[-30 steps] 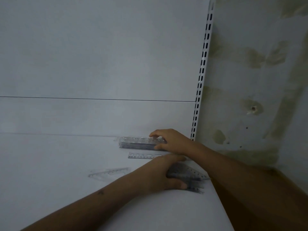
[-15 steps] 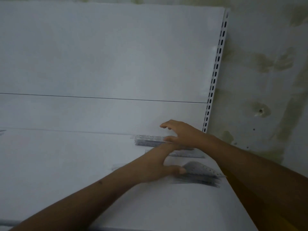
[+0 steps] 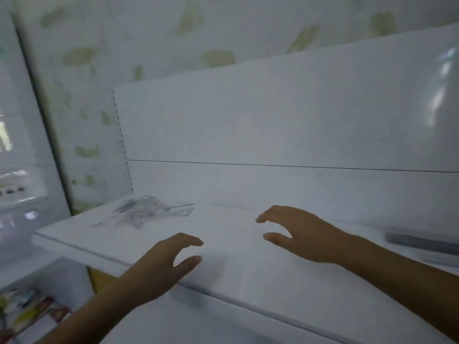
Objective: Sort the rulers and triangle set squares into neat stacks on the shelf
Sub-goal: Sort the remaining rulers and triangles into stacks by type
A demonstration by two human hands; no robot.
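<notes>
A loose, blurred heap of clear rulers and set squares (image 3: pixel 146 211) lies at the far left end of the white shelf (image 3: pixel 236 264). A dark stack of rulers (image 3: pixel 422 242) sits at the right edge of the view. My left hand (image 3: pixel 164 264) hovers over the shelf's front edge, fingers loosely curved, holding nothing. My right hand (image 3: pixel 300 232) hovers over the middle of the shelf, fingers spread and relaxed, also holding nothing. Both hands are apart from the heap and the stack.
The white back panel (image 3: pixel 273 125) rises behind the shelf, with a slotted upright (image 3: pixel 123 145) at its left. A stained wall (image 3: pixel 82 95) stands further left. Colourful packets (image 3: pixel 29 311) lie on a lower shelf at the bottom left.
The view has swung left from the shelf's right end to its left end. Both hands have let go of the ruler stack and set squares and now hover free.
</notes>
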